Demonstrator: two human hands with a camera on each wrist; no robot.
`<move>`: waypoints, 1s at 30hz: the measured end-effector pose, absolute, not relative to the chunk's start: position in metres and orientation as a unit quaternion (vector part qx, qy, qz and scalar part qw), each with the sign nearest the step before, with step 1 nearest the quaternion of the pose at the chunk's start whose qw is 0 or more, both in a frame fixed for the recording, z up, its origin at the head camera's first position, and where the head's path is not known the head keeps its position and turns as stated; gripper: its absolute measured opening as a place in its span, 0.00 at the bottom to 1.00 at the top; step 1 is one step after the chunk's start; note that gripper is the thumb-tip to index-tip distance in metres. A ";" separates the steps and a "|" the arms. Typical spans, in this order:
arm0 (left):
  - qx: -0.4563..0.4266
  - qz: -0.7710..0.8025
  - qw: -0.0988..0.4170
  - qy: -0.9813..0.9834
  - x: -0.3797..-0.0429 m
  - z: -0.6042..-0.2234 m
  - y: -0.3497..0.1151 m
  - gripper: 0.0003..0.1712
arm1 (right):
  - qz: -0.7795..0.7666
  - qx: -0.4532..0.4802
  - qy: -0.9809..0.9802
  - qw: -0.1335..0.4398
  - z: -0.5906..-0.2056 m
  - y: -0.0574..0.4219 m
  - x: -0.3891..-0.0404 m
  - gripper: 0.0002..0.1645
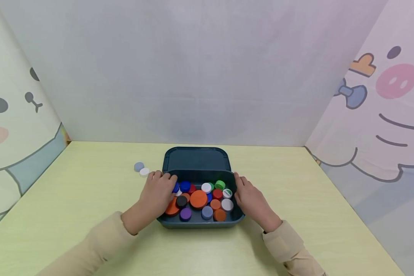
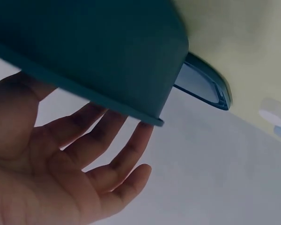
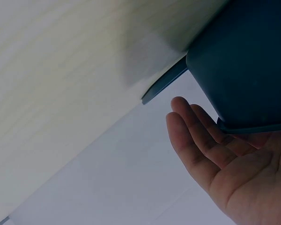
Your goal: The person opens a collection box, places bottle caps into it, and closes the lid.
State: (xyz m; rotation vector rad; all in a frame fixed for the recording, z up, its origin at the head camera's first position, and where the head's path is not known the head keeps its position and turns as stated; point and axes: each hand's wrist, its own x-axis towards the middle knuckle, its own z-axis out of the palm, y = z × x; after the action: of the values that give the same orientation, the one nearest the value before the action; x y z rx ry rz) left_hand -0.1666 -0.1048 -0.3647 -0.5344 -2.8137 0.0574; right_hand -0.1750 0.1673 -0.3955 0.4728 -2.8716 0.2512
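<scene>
A dark teal box [image 1: 201, 225] holds several bottle caps, among them a big orange cap [image 1: 198, 199], a black cap [image 1: 181, 201] and a purple cap [image 1: 185, 214]. My left hand [image 1: 158, 195] lies over the box's left rim with fingers curled across it; below, its palm [image 2: 51, 183] faces up and the little finger sticks out free. At the right rim is my right hand [image 1: 253, 201], touching the edge. In the right wrist view its fingers [image 3: 192, 140] run nearly straight past the corner, while the thumb is mostly hidden behind the rim.
Directly behind the box lies a matching dark lid [image 1: 196, 159]. A grey-blue cap [image 1: 139, 166] and a white cap [image 1: 144, 172] lie on the pale wood-grain table [image 1: 100, 172] at the back left. Pale fabric walls [image 1: 193, 76] enclose the table's back and sides.
</scene>
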 end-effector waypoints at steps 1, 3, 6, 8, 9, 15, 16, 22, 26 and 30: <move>-0.187 0.022 0.134 -0.973 -0.166 -0.366 -0.104 0.22 | 0.085 0.161 -0.977 0.111 -0.395 0.167 -0.175 0.32; -0.191 0.026 0.125 -0.973 -0.166 -0.367 -0.102 0.22 | 0.084 0.162 -0.977 0.112 -0.396 0.167 -0.175 0.32; -0.197 0.031 0.113 -0.973 -0.165 -0.369 -0.101 0.23 | 0.084 0.163 -0.976 0.114 -0.396 0.167 -0.175 0.32; -0.201 0.037 0.109 -0.973 -0.165 -0.370 -0.100 0.23 | 0.085 0.162 -0.976 0.115 -0.396 0.167 -0.175 0.32; -0.202 0.038 0.108 -0.973 -0.164 -0.370 -0.100 0.23 | 0.086 0.162 -0.976 0.116 -0.397 0.167 -0.175 0.32; -0.200 0.034 0.097 -0.974 -0.164 -0.371 -0.099 0.24 | 0.086 0.161 -0.977 0.112 -0.397 0.168 -0.175 0.32; -0.198 0.035 0.097 -0.975 -0.164 -0.370 -0.100 0.24 | 0.086 0.161 -0.977 0.111 -0.397 0.168 -0.175 0.32; -0.188 0.047 0.127 -0.973 -0.164 -0.362 -0.104 0.23 | 0.086 0.161 -0.977 0.111 -0.396 0.168 -0.175 0.32; -0.178 0.023 0.152 -0.972 -0.165 -0.354 -0.110 0.19 | 0.087 0.161 -0.977 0.112 -0.397 0.168 -0.175 0.32; -0.162 -0.006 0.173 -0.971 -0.172 -0.349 -0.120 0.18 | 0.089 0.163 -0.976 0.114 -0.397 0.168 -0.175 0.32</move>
State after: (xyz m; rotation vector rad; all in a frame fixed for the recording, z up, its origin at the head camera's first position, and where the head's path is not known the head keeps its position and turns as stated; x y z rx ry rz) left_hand -0.1723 -0.1199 -0.3487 -0.4595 -2.7554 -0.0166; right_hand -0.1751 0.1679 -0.3969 0.4767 -2.8618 0.2597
